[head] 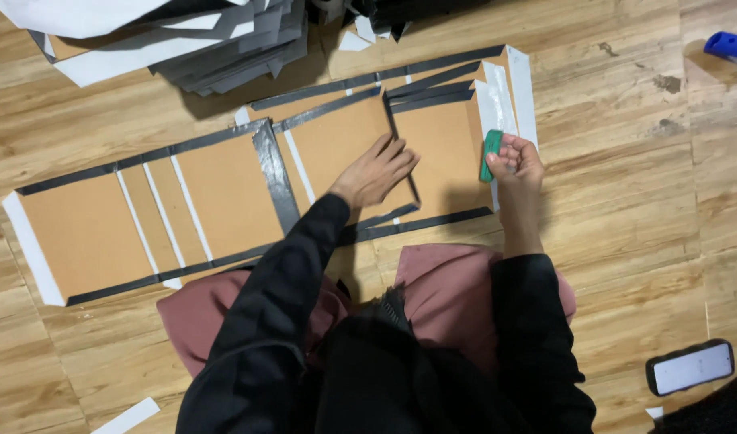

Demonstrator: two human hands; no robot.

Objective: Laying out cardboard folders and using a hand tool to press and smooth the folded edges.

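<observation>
My left hand lies flat, fingers together, on a brown cardboard panel edged with dark tape and white paper. My right hand grips a small green scraper and holds it against the white paper strip at the panel's right edge. Several such taped cardboard panels lie in an overlapping row on the wooden floor in front of my knees.
A stack of grey and white sheets sits at the top left. A phone lies on the floor at the lower right, and a blue object at the top right. White paper scraps are scattered about.
</observation>
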